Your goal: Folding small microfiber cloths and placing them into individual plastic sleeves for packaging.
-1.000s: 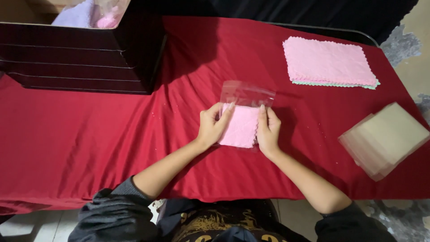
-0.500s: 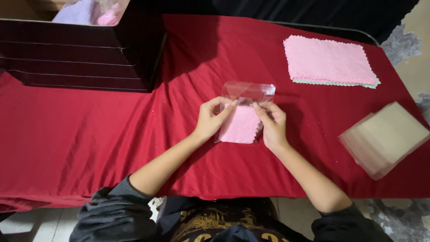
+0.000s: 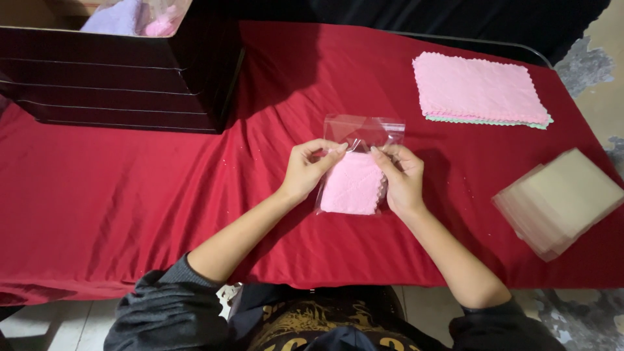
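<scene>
A folded pink cloth (image 3: 351,185) lies inside a clear plastic bag (image 3: 364,130) on the red tablecloth (image 3: 130,195). My left hand (image 3: 307,170) pinches the bag's left edge near its top. On the other side, my right hand (image 3: 403,179) grips the bag's right edge, fingers over the cloth's upper corner. The bag's open flap stands up beyond my fingertips.
A stack of pink cloths (image 3: 480,88) with a green one underneath lies at the far right. A pile of clear empty bags (image 3: 562,201) sits at the right edge. A dark box (image 3: 123,71) holding pastel items stands at the far left.
The cloth has slid deeper into the bag. My fingers have moved up toward the bag's flap, and the bag has shifted slightly to the right.
</scene>
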